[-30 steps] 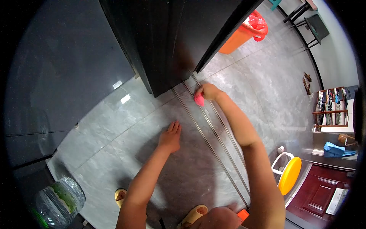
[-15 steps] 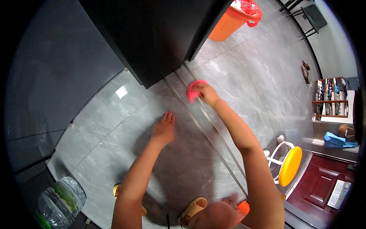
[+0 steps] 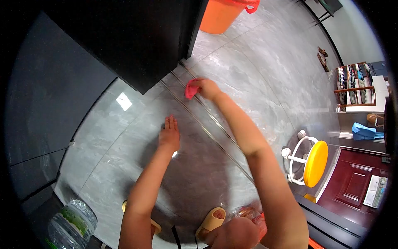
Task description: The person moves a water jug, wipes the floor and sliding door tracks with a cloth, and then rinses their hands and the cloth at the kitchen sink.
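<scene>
A crumpled pink cloth (image 3: 191, 89) is at the thin metal tracks (image 3: 207, 132) set in the grey tiled floor (image 3: 269, 83), near where they meet the black panel (image 3: 124, 41). From where I stand, I can't tell how firmly it presses down. It looks soft, limp and light, not fragile, and would probably fold under any push; a bunched pinch through its middle should keep it from slipping away. The person's right hand (image 3: 207, 88) has it gathered in closed fingers. The left hand (image 3: 169, 135) holds nothing and appears to rest palm down on the tiles, fingers extended and close together. Farther out, an orange bin (image 3: 219, 18) stands beyond the panel. A yellow-topped stool (image 3: 316, 164) is near the floor's edge by a dark red door (image 3: 348, 186); a large clear bottle (image 3: 72, 224) is at the opposite edge.
</scene>
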{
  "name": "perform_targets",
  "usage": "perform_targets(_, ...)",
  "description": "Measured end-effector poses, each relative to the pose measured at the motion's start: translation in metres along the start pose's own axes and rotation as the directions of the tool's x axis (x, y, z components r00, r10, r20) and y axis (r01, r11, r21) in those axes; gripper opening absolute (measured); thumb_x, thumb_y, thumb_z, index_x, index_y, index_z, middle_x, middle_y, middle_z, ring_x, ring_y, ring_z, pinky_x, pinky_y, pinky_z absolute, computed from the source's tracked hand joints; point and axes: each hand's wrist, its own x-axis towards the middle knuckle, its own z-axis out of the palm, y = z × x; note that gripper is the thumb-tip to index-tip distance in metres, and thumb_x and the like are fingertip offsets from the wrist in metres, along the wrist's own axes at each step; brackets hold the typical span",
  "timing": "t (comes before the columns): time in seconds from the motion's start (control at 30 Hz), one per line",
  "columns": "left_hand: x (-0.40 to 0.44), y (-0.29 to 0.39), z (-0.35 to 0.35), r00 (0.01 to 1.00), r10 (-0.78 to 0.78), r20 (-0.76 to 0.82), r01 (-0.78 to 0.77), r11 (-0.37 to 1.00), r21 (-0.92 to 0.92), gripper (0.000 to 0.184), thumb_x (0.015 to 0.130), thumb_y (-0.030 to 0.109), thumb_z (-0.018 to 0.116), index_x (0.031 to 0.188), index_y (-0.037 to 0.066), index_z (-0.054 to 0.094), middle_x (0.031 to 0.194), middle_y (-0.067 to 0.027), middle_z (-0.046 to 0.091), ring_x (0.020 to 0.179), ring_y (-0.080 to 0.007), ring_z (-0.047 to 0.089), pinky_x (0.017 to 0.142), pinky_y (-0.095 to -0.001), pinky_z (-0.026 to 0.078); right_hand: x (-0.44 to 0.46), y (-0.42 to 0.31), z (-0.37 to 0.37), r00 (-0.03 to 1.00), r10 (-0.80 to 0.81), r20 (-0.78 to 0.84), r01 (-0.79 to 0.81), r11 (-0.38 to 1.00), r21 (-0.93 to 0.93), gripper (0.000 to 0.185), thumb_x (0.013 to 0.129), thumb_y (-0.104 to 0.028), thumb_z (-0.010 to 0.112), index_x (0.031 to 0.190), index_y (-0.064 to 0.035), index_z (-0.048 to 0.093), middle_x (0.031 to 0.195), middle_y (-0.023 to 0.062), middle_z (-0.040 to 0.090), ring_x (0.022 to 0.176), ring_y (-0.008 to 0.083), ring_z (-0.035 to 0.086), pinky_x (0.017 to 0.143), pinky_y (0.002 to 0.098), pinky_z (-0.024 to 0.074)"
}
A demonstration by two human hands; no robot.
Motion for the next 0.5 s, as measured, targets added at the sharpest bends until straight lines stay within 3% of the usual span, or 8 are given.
perform_targets(0.07,0.002,0.004,-0.001,1.0,-0.029,0.007,0.029,0.999,0.033,0.076,0.071,0.015,0.056,0.134,-0.004,0.017,0.142,-0.0199,0.009,0.131,-0.0332,0.013,0.103,-0.0339,0.026,-0.007,0.009,0.019,0.998,0.068,-0.002,-0.068,0.996,-0.055,0.035,0.062,0.002,0.057,0.094,-0.0098,0.062,0.097,0.0117,0.06,0.092,0.0299,0.055,0.079,0.0363,0.0453)
perform_targets(0.1,0.001,0.006,-0.001,0.999,-0.044,0.014,0.043,0.998,0.048,0.076,0.071,0.015,0.056,0.134,-0.004,0.017,0.142,-0.0198,0.008,0.131,-0.033,0.013,0.103,-0.0338,0.026,-0.02,-0.007,0.013,0.998,0.026,-0.063,-0.034,0.99,-0.136,0.036,0.061,0.003,0.056,0.094,-0.0089,0.062,0.098,0.01,0.059,0.093,0.0293,0.055,0.08,0.0361,0.0447)
perform_targets(0.2,0.001,-0.009,-0.005,0.998,0.052,0.039,-0.051,0.998,-0.022,0.075,0.07,0.011,0.054,0.134,-0.004,0.017,0.142,-0.0194,0.008,0.131,-0.0324,0.013,0.104,-0.0342,0.025,-0.077,0.002,0.009,0.998,-0.023,-0.06,0.017,0.994,-0.107,0.042,0.059,0.009,0.053,0.096,-0.008,0.061,0.1,0.0117,0.057,0.093,0.0294,0.054,0.078,0.0358,0.045)
perform_targets(0.33,0.001,-0.023,-0.012,0.99,0.125,0.064,-0.114,0.982,-0.153,0.075,0.069,0.005,0.051,0.135,0.0,0.017,0.143,-0.0162,0.008,0.132,-0.0294,0.012,0.105,-0.035,0.023,-0.152,-0.018,-0.018,0.999,0.039,-0.037,-0.042,0.996,-0.075,0.037,0.057,0.008,0.053,0.089,-0.0078,0.062,0.093,0.0082,0.058,0.088,0.0288,0.055,0.075,0.0353,0.0453)
perform_targets(0.43,-0.004,-0.025,-0.019,0.986,0.141,0.094,-0.123,0.977,-0.172,0.074,0.068,0.001,0.049,0.135,0.003,0.018,0.144,-0.0126,0.008,0.132,-0.0268,0.011,0.105,-0.035,0.023,-0.193,-0.031,-0.036,0.983,0.165,0.081,-0.16,0.985,-0.067,0.037,0.057,0.009,0.052,0.089,-0.0082,0.062,0.094,0.0077,0.059,0.087,0.0286,0.055,0.073,0.0348,0.0461)
perform_targets(0.5,-0.003,-0.028,-0.025,0.984,0.142,0.107,-0.12,0.975,-0.188,0.074,0.068,0.0,0.048,0.136,0.004,0.019,0.144,-0.0104,0.006,0.133,-0.0254,0.01,0.105,-0.0347,0.023,-0.198,-0.038,-0.055,0.953,0.252,0.171,-0.261,0.965,0.033,0.039,0.058,0.009,0.051,0.091,-0.0089,0.062,0.096,0.0082,0.059,0.087,0.0287,0.056,0.072,0.0351,0.0465)
